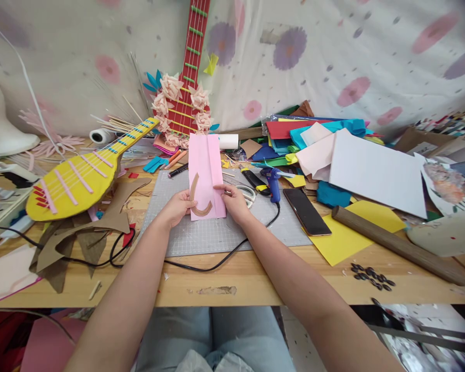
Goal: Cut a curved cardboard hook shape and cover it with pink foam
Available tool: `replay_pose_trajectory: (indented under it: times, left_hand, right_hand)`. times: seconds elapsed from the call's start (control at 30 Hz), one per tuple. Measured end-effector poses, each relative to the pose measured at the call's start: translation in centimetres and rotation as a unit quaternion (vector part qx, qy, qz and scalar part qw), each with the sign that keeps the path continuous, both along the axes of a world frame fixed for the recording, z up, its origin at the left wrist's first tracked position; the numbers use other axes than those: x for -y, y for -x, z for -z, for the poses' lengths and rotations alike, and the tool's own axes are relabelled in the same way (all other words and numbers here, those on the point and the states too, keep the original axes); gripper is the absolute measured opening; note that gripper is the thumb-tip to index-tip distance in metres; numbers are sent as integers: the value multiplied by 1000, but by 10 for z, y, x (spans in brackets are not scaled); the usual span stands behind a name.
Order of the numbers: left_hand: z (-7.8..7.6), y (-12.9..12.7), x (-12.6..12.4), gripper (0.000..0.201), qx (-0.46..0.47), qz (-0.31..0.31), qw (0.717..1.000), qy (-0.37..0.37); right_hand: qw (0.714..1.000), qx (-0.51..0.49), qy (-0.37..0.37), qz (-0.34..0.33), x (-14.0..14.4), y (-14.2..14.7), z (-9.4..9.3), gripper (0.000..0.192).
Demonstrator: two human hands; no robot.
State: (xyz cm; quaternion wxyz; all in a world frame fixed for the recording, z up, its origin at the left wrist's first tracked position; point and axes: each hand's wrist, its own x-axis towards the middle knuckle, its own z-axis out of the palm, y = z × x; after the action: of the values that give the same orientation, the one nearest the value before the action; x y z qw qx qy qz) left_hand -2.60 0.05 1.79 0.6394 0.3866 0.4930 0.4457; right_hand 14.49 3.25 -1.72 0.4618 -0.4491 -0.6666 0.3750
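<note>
We can read no text, label, brand or number anywhere here. The pink sheet (206, 170) at twelve o'clock from our hands is blank, the white sheet (375, 173) at two o'clock bears no print we can make out, and the dark phone (306, 211) at three o'clock shows a black screen. The grey cutting mat (217, 232) carries only a fine grid, its markings too small to read.

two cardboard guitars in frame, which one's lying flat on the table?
The yellow guitar, lying at left on the wooden table. The red guitar stands upright against the floral cloth, ringed with paper flowers.
</note>
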Motion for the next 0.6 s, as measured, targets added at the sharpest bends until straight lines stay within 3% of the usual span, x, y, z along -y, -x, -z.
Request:
replay_pose_trajectory:
  times: [0.13,0.27,0.6]
  left_hand:
    - [0,0,0,25,-10,3,1000,8]
    - [0,0,0,24,9,6,1000,5]
    - [4,0,-1,28,0,-5,1000,2]
  right_hand:
    - [998,-16,39,43,3,2,-4,38]
    - [999,26,8,39,8,4,-10,29]
    - [993,101,-42,31,10,9,-7,46]
